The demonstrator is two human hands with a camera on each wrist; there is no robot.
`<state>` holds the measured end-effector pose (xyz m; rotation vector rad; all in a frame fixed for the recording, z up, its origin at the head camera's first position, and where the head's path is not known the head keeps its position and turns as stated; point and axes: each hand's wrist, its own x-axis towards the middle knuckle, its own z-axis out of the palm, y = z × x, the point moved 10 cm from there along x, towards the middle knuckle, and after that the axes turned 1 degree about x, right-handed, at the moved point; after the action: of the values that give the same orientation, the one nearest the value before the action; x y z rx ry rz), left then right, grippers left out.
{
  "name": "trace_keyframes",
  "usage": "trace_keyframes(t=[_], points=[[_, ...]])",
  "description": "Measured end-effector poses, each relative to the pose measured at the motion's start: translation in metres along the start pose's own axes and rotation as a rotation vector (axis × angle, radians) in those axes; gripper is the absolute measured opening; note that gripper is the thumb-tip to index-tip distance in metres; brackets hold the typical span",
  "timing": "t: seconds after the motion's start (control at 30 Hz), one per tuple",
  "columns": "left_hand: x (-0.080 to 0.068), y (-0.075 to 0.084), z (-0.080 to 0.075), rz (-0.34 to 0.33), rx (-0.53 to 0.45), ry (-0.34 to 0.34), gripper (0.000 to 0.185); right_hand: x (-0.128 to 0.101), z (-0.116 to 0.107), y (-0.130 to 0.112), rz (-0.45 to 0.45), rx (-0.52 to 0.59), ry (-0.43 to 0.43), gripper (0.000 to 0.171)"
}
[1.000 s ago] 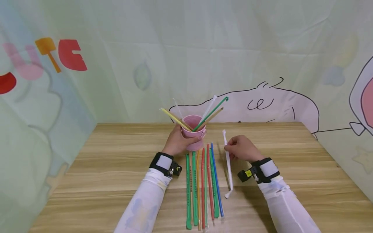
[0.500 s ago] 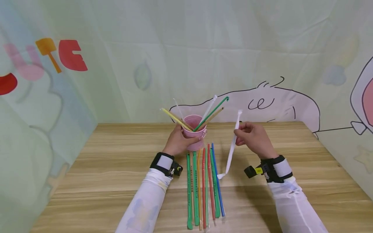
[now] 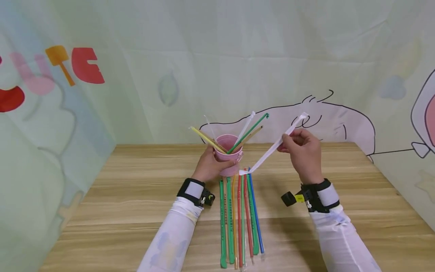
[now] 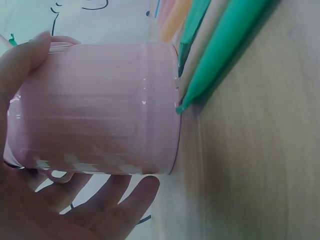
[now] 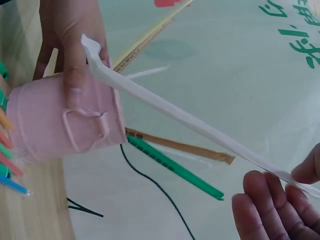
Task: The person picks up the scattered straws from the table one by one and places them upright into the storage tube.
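the white wrapped straw [image 3: 272, 149] is up off the table, pinched near its upper end between thumb and fingertips of the right hand [image 3: 302, 153]. its long axis runs on a slant: the upper end points up and right toward the back wall, the lower end points down and left, ending just beside the base of the pink cup [image 3: 227, 154] and above the far tips of the row of coloured straws [image 3: 241, 217]. in the right wrist view the straw [image 5: 190, 122] crosses in front of the cup [image 5: 65, 122]; whether its tip touches the cup or the thumb there is hard to tell.

the left hand [image 3: 209, 166] is wrapped round the cup, thumb on one side and fingers curled on the other, as the left wrist view shows [image 4: 60, 205]. the cup stands upright on the table [image 3: 136, 189] and holds several straws fanned outward, among them a yellow straw [image 3: 204, 138] leaning left and a green straw [image 3: 248, 132] leaning right.

the coloured straws lie flat and parallel, pointing away from the person, their far ends just beside the cup's base.

bare wood lies to the right of the right hand and to the left of the left forearm, out to the table's side edges. the surface is pale wood grain. a pale green printed cloth [image 3: 238, 56] with cartoon drawings hangs behind and at both sides.
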<state>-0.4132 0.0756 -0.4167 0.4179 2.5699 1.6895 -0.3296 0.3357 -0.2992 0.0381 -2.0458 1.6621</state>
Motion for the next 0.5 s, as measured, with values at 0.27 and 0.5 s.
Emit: trace_keyframes(t=[0.27,0.5], points=[[0.001,0.000,0.001,-0.001,-0.005,0.000,0.091,0.006,0.003,-0.024,-0.117,0.064,0.069,0.014],[0.002,0.000,0.000,0.018,-0.008,0.000,0.090,0.010,0.024,-0.029,-0.195,0.019,0.030,0.023]])
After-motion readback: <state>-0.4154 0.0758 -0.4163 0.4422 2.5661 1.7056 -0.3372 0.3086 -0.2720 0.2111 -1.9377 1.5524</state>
